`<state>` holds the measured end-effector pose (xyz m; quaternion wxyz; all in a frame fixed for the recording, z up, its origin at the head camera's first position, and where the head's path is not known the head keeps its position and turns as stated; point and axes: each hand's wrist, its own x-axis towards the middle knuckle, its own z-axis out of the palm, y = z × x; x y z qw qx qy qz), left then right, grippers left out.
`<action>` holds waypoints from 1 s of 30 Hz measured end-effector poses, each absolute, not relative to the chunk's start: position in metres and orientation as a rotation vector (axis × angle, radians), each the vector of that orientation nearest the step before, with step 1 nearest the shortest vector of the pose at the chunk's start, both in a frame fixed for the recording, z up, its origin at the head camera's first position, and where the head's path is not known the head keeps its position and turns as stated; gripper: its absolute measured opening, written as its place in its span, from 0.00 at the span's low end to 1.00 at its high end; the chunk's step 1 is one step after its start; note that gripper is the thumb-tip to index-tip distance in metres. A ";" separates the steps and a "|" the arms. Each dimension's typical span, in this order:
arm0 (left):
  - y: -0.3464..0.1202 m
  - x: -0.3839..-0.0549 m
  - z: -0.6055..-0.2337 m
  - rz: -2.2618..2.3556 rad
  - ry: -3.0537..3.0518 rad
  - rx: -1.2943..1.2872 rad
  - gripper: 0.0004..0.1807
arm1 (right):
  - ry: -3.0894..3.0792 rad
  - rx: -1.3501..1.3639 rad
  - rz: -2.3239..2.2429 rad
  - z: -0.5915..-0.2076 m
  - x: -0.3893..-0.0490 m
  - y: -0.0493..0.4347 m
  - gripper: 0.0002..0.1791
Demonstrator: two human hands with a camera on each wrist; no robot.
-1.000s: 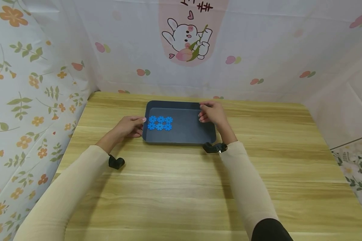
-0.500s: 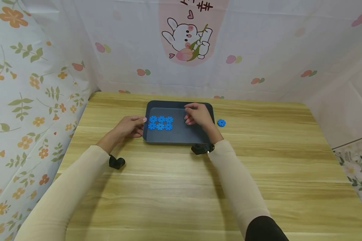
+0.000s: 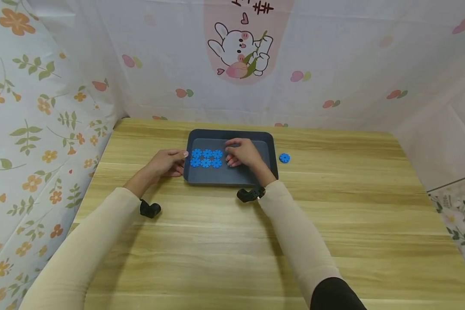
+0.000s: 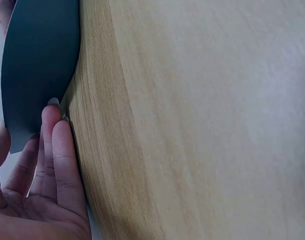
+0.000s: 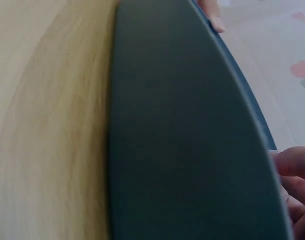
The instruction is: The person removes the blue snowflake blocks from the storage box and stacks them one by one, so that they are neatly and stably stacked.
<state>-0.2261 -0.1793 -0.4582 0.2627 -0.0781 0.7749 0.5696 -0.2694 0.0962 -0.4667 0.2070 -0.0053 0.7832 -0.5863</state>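
A dark grey rectangular tray [image 3: 205, 177] stands near the back of the table. On its left side lie several blue notched discs [image 3: 207, 153], set in two neat rows. My left hand [image 3: 166, 162] holds the tray's left end, thumb at the rim and fingertips against the outer wall [image 4: 37, 65], as the left wrist view shows. Over the tray's middle is my right hand [image 3: 245, 153], its fingers loosely bent beside the rows with nothing seen between them. In the right wrist view the tray wall [image 5: 177, 125] hides part of that hand.
One loose blue notched disc [image 3: 284, 158] lies on the wooden table [image 3: 224, 241], just right of the tray. A patterned cloth [image 3: 155, 86] hangs behind the table, with a floral cloth [image 3: 42, 172] along the left. Black camera mounts [image 3: 150, 209] sit at both wrists.
My right hand has moved left, from the tray's right rim to beside the rows of discs. The loose disc at the right has come into view. My left hand stays at the tray's end.
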 end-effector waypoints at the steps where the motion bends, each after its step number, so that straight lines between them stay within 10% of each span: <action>1: -0.179 -0.226 -0.458 1.542 2.095 -0.211 0.29 | 2.169 -0.010 -1.630 -0.467 -0.269 0.094 0.17; 30: -0.179 -0.227 -0.460 1.538 2.112 -0.212 0.27 | 2.310 0.005 -1.427 -0.477 -0.266 0.072 0.16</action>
